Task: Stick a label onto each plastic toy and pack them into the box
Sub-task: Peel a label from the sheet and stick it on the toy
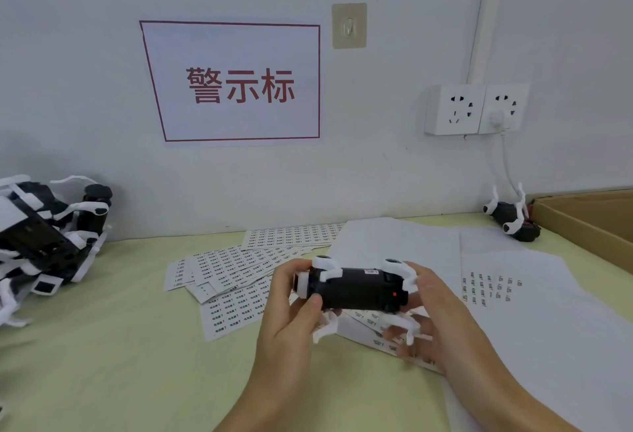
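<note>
A black plastic toy with white legs is held belly-up above the table between both hands. My left hand grips its left end, thumb on the black body. My right hand holds the right end, fingers curled under the white legs. A small white label sits on the toy's upper edge. Sheets of printed labels lie fanned out on the table behind the toy. A cardboard box stands at the far right edge.
A pile of black and white toys lies at the left. One more toy lies by the box at the back right. White backing sheets cover the right of the table. A wall socket has a cable hanging down.
</note>
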The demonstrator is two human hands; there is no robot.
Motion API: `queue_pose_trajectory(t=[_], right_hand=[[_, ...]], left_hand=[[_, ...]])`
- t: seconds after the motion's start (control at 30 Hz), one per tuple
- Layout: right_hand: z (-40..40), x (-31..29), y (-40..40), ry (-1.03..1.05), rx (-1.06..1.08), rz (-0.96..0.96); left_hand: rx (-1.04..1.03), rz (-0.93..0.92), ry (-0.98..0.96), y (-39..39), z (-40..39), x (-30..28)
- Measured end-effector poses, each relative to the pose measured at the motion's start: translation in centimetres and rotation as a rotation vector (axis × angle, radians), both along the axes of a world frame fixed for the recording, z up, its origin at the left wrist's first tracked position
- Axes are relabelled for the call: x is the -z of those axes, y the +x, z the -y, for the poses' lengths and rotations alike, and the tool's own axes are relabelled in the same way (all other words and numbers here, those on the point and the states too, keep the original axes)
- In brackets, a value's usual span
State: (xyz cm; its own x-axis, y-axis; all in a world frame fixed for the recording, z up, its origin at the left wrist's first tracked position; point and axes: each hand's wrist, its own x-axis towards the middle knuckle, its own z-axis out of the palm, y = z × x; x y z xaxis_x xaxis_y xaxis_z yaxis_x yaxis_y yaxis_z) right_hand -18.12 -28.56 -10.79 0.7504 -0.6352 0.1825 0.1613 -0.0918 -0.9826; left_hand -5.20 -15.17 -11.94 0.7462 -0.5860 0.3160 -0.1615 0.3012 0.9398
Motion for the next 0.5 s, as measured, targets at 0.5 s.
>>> queue_pose_trajectory(t=[0.5], right_hand=[[-0.29, -0.57, -0.6, -0.178, 0.003, 0.112]], left_hand=[[-0.048, 0.106, 0.061, 0.15, 0.34, -0.52]])
